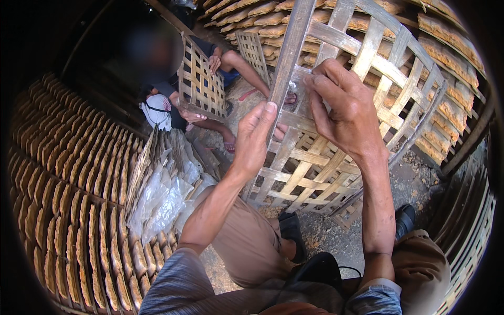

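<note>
Left hand (pixel 255 137) gripping woven bamboo tray (pixel 336 121), right hand (pixel 344 107) fingering it

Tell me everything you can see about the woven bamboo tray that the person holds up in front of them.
The woven bamboo tray is an open lattice of flat, pale, weathered strips, crossed with square gaps, with a rim strip along its edge. It stands nearly upright and tilted, its lower edge near the dirt ground. The left hand holds a strip on its left side; the right hand presses fingers on a thin, clear sheet stuck to the lattice.
</note>
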A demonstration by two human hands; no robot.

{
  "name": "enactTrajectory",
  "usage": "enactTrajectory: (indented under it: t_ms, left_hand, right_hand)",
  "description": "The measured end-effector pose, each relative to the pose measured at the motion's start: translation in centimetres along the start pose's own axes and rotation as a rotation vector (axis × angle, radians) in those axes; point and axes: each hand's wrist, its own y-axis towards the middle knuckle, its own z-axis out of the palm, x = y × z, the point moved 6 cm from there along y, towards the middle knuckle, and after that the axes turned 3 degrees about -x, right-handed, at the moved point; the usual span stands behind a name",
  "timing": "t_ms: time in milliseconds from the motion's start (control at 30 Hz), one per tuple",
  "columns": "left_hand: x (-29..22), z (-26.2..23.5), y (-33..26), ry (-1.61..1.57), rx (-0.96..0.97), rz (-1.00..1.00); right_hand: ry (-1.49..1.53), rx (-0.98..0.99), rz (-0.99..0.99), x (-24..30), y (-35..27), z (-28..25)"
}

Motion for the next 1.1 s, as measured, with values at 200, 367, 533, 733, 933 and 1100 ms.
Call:
enactTrajectory:
  t_ms: [200, 367, 533, 733, 933, 1100]
  left_hand:
    - [0.0, 0.0, 0.1, 0.028, 0.01, 0.012]
    - [-0.3, -0.1, 0.3, -0.055, -0.002, 0.017]
    - [-0.3, -0.3, 0.3, -0.04, -0.001, 0.02]
    - [-0.6, -0.3, 0.1, -0.076, 0.002, -0.006]
    - [-0.4, -0.3, 0.2, -0.045, -0.01, 0.006]
    - [0.0, -0.5, 0.2, -0.087, -0.018, -0.01]
  right_hand:
    - [-0.017, -0.166, 0.143, -0.3, -0.4, 0.4]
    - [-0.15, -0.041, 0.008, 1.8, -0.9, 1.2]
    - [-0.115, -0.149, 0.025, 1.3, -1.3, 1.4]
    - [-0.04, -0.043, 0.022, 1.1, -1.4, 1.8]
    - [-0.093, -0.128, 0.054, 1.7, -1.7, 1.9]
    - [-0.009, -0.067, 0.049, 1.2, -1.7, 1.8]
